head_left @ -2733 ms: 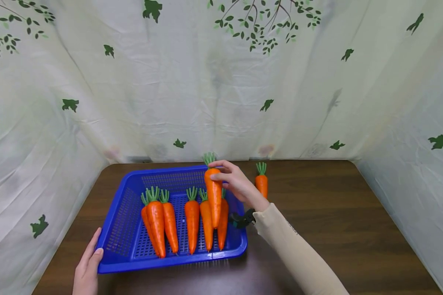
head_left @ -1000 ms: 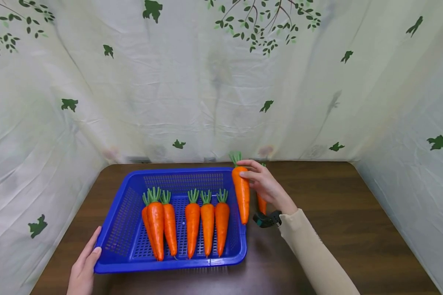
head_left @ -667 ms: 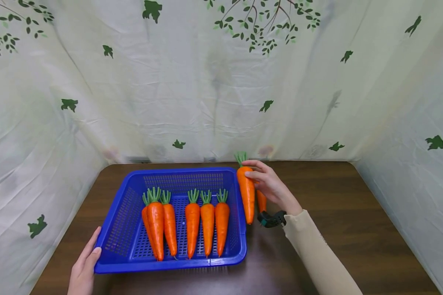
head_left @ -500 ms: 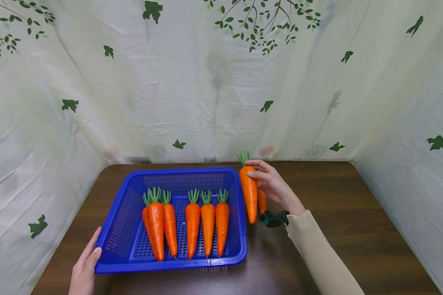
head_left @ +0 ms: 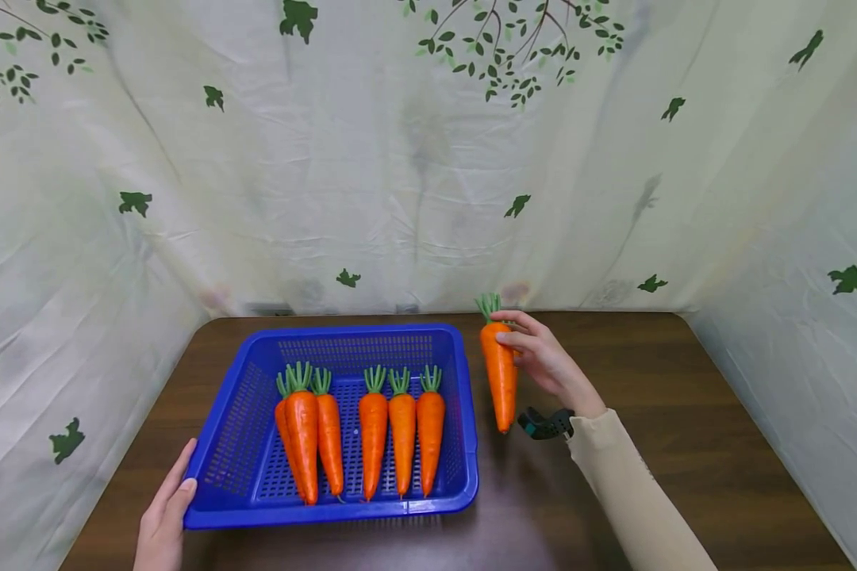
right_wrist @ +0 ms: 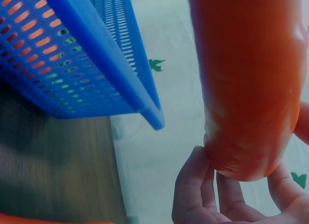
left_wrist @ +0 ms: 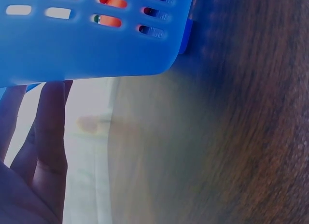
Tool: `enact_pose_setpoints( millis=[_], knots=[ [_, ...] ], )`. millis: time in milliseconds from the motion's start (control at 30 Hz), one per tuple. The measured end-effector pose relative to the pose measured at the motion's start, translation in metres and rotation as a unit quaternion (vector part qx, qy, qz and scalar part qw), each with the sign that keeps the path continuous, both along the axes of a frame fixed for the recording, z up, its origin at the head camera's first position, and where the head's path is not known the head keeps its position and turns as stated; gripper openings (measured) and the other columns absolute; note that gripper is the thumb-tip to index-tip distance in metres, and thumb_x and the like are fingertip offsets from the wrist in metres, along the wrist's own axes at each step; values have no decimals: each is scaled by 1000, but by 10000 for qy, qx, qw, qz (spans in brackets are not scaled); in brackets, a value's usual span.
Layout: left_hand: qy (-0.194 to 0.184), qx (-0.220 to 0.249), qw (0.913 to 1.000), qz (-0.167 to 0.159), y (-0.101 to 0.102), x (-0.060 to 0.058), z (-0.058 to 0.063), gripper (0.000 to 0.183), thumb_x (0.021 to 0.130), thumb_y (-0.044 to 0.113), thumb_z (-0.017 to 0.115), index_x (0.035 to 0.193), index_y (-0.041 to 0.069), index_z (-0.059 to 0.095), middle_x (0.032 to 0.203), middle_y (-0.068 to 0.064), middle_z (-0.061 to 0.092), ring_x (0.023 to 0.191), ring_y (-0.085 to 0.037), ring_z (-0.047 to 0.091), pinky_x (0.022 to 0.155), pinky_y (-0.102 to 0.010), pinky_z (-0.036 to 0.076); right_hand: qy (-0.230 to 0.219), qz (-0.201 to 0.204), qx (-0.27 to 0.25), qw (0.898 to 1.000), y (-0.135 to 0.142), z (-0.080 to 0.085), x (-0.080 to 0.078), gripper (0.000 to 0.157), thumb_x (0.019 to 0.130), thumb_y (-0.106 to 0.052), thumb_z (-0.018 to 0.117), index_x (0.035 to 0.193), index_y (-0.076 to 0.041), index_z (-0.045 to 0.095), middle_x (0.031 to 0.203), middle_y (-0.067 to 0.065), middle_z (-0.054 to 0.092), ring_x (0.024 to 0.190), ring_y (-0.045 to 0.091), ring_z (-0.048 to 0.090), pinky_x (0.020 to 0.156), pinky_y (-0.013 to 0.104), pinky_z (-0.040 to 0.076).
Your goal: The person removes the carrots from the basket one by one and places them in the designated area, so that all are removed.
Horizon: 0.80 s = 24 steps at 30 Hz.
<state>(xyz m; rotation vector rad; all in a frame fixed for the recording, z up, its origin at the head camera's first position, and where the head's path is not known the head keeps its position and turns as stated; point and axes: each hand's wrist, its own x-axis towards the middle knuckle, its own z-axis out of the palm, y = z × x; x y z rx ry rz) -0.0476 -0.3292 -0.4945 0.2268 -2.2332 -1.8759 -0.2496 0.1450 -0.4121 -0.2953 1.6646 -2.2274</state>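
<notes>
My right hand (head_left: 543, 357) holds an orange carrot (head_left: 498, 377) with green stalks near its top, right of the blue basket (head_left: 464, 428). In the right wrist view, the fingers (right_wrist: 188, 190) and thumb pinch the thick end of this carrot (right_wrist: 246, 89). At the basket's near left corner, my left hand (head_left: 163, 511) grips the rim. The left wrist view has the fingers (left_wrist: 50, 132) reaching behind the blue basket wall (left_wrist: 96, 55). Inside lie several carrots (head_left: 373, 444), stalks pointing away, in a left group and a right group.
Another carrot (right_wrist: 53, 220) shows only as an orange edge in the right wrist view; the hand and held carrot hide it in the head view. The brown wooden table (head_left: 678, 444) ends at a pale leaf-patterned curtain (head_left: 414, 198), which also hangs on both sides.
From above the basket's right part, my right hand has carried the carrot rightward, past the rim and in front of the carrot on the table. My left hand stays at the basket corner.
</notes>
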Motion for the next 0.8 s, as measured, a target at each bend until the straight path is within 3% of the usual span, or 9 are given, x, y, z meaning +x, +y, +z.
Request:
enact_pose_setpoints(
  millis=[300,533,800],
  knots=[
    [-402,-357,9985,108,0,-1,0,51,104,31,36,153,22,25,145,16,35,101,16,44,76,-8,39,-50,-69,-115,9999,9,-5,-1,31,95,1,50,125,-2,50,112,10,54,90,22,58,76,31,49],
    [-292,-81,9995,71,1,0,1,51,104,29,38,153,21,26,134,23,39,101,15,47,76,-9,40,-71,-140,-108,9998,19,-10,-2,31,96,1,49,126,-1,49,107,8,57,86,19,59,74,29,49],
    [-139,-204,9997,82,2,-1,-1,50,104,24,38,152,19,26,131,26,40,103,14,45,78,-7,37,-192,-346,-78,9992,32,-22,-3,32,97,1,47,129,3,46,103,4,61,84,16,61,73,28,49]
  ],
)
